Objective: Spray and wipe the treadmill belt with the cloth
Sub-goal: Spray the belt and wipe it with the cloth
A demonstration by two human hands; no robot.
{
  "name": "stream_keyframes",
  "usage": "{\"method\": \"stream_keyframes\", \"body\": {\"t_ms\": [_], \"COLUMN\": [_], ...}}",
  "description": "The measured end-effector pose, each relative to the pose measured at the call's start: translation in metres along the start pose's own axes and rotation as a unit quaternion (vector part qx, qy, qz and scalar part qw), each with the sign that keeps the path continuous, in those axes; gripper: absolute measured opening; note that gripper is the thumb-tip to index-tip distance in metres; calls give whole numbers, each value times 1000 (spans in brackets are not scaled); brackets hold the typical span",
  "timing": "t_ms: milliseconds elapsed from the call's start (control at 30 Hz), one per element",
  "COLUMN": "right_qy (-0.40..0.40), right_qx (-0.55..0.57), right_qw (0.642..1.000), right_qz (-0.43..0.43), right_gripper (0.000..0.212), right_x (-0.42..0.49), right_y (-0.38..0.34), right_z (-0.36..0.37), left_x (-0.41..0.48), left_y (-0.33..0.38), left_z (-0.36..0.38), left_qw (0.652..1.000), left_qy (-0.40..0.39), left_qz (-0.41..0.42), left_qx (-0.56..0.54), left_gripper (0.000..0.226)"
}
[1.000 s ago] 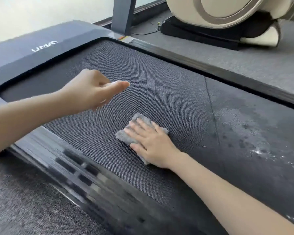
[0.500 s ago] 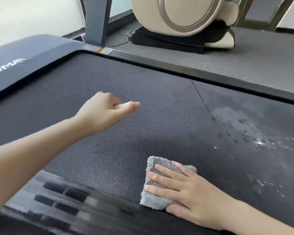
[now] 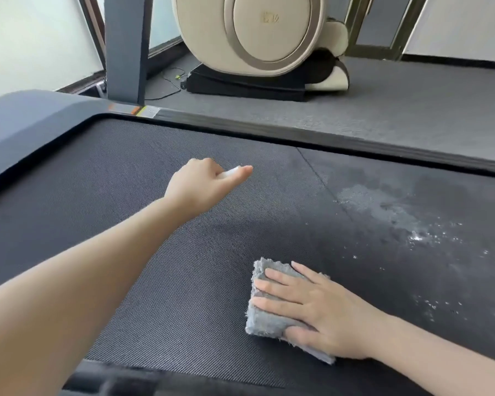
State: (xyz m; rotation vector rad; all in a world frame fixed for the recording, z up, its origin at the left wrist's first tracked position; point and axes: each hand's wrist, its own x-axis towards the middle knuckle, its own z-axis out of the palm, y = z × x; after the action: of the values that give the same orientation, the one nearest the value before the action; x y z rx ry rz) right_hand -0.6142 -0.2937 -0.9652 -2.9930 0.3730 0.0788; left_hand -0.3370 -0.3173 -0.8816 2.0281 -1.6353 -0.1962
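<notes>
The dark treadmill belt [image 3: 160, 281] fills the view, with a wet patch and white droplets [image 3: 389, 212] at the right. A folded grey cloth [image 3: 265, 321] lies on the belt near its front edge. My right hand [image 3: 317, 312] presses flat on the cloth, fingers spread and pointing left. My left hand [image 3: 203, 184] hovers over the middle of the belt, curled into a loose fist around a small white object [image 3: 230, 171] that is mostly hidden.
The grey motor cover [image 3: 40, 121] bounds the belt at the left, and the far side rail [image 3: 326, 135] runs along the back. An upright post [image 3: 126, 50] rises at the far left corner. A beige massage chair [image 3: 257, 38] stands on the carpet beyond.
My right hand has dragged the cloth across the belt toward the near edge and the right. My left hand has reached farther out over the belt. The view has tilted up.
</notes>
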Motion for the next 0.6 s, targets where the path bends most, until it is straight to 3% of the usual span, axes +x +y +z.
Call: {"method": "stream_keyframes", "body": {"t_ms": [367,533,600], "right_qy": [21,23,36], "right_qx": [44,50,54], "right_qw": [986,949,942], "right_qz": [162,311,328], "right_gripper": [54,54,55], "right_x": [52,35,25], "right_y": [101,177,188], "right_z": [-15,-17,-13], "left_x": [5,20,28], "left_y": [1,13,20], "left_z": [32,41,45], "left_qw": [998,996,995], "left_qy": [11,-6,-21], "left_qz": [-53,-73,-83], "left_qx": [34,44,50], "left_gripper": [98,80,74]}}
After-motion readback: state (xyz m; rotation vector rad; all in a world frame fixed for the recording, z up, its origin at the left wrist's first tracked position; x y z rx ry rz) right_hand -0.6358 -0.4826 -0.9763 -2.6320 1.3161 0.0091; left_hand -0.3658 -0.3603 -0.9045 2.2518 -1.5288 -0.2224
